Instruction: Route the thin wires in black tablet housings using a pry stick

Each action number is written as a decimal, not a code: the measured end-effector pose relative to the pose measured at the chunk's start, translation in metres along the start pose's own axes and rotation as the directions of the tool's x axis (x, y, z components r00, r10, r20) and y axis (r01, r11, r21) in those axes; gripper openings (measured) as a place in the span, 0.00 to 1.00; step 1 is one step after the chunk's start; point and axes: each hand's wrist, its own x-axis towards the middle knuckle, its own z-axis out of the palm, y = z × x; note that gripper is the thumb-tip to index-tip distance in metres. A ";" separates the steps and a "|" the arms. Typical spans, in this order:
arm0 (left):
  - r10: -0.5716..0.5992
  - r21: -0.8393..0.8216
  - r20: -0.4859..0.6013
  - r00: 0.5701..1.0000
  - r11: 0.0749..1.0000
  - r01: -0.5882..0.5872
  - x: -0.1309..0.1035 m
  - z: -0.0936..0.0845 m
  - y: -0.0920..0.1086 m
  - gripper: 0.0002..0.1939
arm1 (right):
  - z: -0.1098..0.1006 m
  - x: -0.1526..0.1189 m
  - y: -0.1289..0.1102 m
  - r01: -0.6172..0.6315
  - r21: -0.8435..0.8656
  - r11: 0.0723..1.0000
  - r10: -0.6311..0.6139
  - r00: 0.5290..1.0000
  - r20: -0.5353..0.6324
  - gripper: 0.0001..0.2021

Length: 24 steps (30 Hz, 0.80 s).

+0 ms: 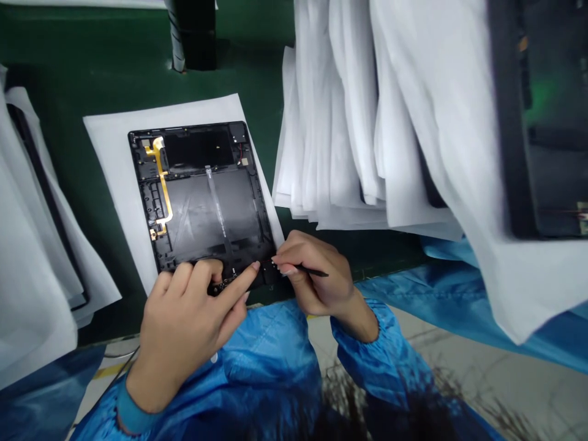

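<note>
A black device housing [197, 208] lies open on a white sheet [108, 141], with an orange flex cable [165, 190] along its left side and a thin grey strip down its middle. My left hand [197, 306] rests on the housing's near edge, its index finger stretched out and the others bent, touching small parts there. At the near right corner my right hand [316, 272] pinches a thin black tool [312, 270]. The fingertips hide the tool's other end.
White sheets with dark panels between them are stacked at the right [331, 122] and left [32, 245]. Another black housing [546, 122] is at the far right. A dark post [195, 37] stands on the green table [92, 67] behind the sheet.
</note>
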 end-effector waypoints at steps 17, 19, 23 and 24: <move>0.023 0.035 -0.054 0.998 0.999 -0.021 0.003 0.000 0.000 0.20 | -0.001 0.003 0.000 0.053 0.023 0.998 -0.055 0.996 0.067 0.04; 0.013 0.031 -0.043 0.999 0.999 -0.012 0.003 0.000 0.000 0.19 | -0.002 0.003 -0.001 0.036 0.025 0.999 -0.038 0.996 0.077 0.04; 0.026 0.052 -0.038 0.999 0.998 -0.024 0.002 0.000 0.000 0.20 | -0.002 0.004 -0.001 -0.037 0.064 0.997 0.034 0.998 0.051 0.04; 0.023 0.055 -0.034 0.999 0.998 -0.021 0.002 -0.001 0.000 0.20 | -0.002 0.004 -0.001 -0.042 0.067 0.997 0.039 0.998 0.051 0.04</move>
